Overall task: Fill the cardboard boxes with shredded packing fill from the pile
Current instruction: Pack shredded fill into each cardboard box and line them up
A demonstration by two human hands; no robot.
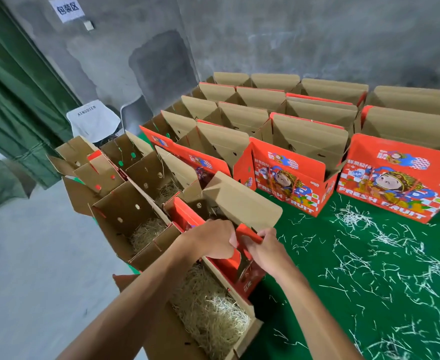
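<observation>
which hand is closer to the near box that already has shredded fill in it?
Left. The left hand grips a red flap right at the far end of the filled box. The right hand grips the same flap further right, off the box.

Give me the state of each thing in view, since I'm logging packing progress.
Nearest brown cardboard box: open, holds straw-coloured shredded fill.
Red printed cardboard box under the hands: open, flaps up.
Left hand: grip on that box's red flap edge.
Right hand: grip on the same flap.
Rows of red printed boxes behind: upright, flaps open, contents hidden.
Green table cover: strewn with white paper shreds.
</observation>
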